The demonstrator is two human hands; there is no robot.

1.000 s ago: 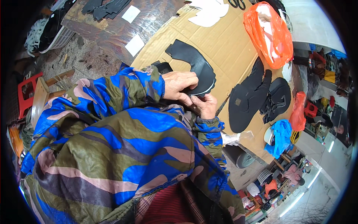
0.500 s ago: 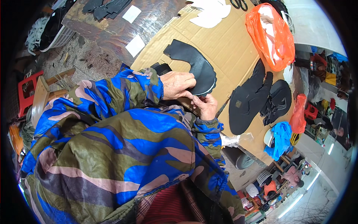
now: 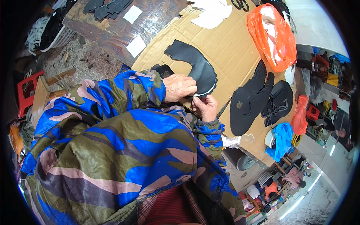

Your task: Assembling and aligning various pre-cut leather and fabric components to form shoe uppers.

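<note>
A curved black shoe-upper piece [image 3: 202, 71] lies on the cardboard [image 3: 228, 48] in front of me, its rounded edge toward my hands and trimmed with a thin white line. The fingers of my left hand [image 3: 179, 87] are curled closed on its near edge. My right hand [image 3: 206, 108] pinches the same edge from the right, thumb on top, fingertips partly hidden beneath. A black rolled or stacked item [image 3: 164, 70] shows just beyond my left wrist. To the right lie black sole-shaped pieces [image 3: 243, 107] and a smaller fanned black stack [image 3: 282, 98].
An orange plastic bag [image 3: 255, 41] with white contents stands at the right. White cut pieces [image 3: 212, 18] and black-handled scissors [image 3: 240, 4] lie at the far edge. A blue bag [image 3: 284, 140] is at the table's right edge. A red stool [image 3: 25, 93] stands left.
My left hand has shifted slightly, and its thumb has drawn away from my right thumb. The black upper piece stays in nearly the same place.
</note>
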